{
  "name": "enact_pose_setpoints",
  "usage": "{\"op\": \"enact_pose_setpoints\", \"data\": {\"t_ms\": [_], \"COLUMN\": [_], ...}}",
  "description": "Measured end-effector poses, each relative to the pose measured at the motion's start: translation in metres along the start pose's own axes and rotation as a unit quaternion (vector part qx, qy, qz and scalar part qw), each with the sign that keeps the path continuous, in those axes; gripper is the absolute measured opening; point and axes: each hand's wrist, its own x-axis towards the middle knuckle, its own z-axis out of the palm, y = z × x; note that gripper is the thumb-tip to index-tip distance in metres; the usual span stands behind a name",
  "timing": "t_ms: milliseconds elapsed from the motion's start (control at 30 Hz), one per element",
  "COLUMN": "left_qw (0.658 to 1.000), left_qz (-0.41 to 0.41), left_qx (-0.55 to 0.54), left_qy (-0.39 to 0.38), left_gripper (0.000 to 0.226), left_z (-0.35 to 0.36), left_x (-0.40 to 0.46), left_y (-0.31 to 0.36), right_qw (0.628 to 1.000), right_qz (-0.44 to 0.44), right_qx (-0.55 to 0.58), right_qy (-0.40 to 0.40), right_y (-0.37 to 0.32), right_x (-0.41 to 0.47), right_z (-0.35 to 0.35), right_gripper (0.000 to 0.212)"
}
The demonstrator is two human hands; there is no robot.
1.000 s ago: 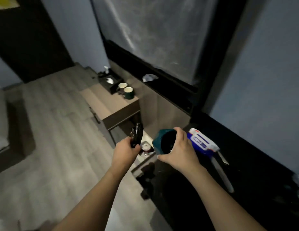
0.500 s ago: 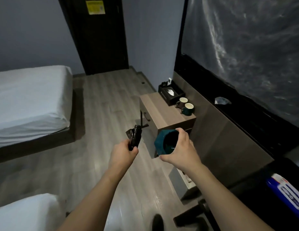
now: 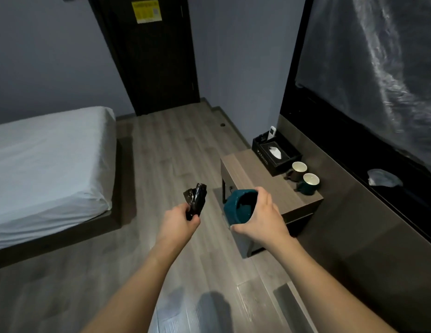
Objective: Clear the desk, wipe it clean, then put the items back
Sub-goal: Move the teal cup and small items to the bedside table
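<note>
Teal container (image 3: 236, 207) gripped by right hand (image 3: 260, 221) at nightstand (image 3: 262, 186) front edge, crumpled black bag (image 3: 195, 200) clutched in left hand (image 3: 179, 218), bare floor (image 3: 161, 150) left open beside bed (image 3: 48, 164).

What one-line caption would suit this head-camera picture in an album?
Left hand grips a crumpled black bag, right hand holds a teal cup near a wooden desk.

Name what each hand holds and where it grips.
Left hand grips the crumpled black bag by its lower end; right hand holds the teal container at its rim.
</note>
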Motion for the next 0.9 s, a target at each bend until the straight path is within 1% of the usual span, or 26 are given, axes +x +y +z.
{"op": "enact_pose_setpoints", "data": {"t_ms": [133,267,400,533,667,800,900], "left_qw": [0.999,0.994,0.983,0.964,0.945,0.935,0.917], "left_qz": [0.006,0.055,0.113,0.151,0.158,0.162,0.156], "left_qx": [0.007,0.017,0.022,0.038,0.064,0.067,0.079], "left_qy": [-0.041,-0.098,-0.145,-0.215,-0.279,-0.309,-0.359], "left_gripper": [0.007,0.005,0.005,0.006,0.015,0.027,0.022], "left_z": [0.012,0.025,0.04,0.071,0.114,0.163,0.218], "left_x": [0.073,0.152,0.23,0.28,0.317,0.36,0.398], "left_y": [-0.003,0.008,0.04,0.087,0.13,0.166,0.176], "right_qw": [0.999,0.992,0.98,0.965,0.954,0.946,0.939], "right_qz": [0.046,0.125,0.194,0.251,0.292,0.32,0.342], "right_qx": [-0.008,-0.008,-0.011,-0.009,-0.001,0.013,0.011], "right_qy": [0.003,0.021,0.053,0.076,0.065,0.04,0.026], "right_y": [0.005,0.012,0.021,0.045,0.082,0.135,0.183], "right_x": [0.057,0.109,0.148,0.177,0.213,0.266,0.307], "right_z": [0.012,0.012,0.0,-0.012,-0.013,-0.001,0.021], "right_gripper": [0.113,0.118,0.118,0.114,0.115,0.114,0.113]}}
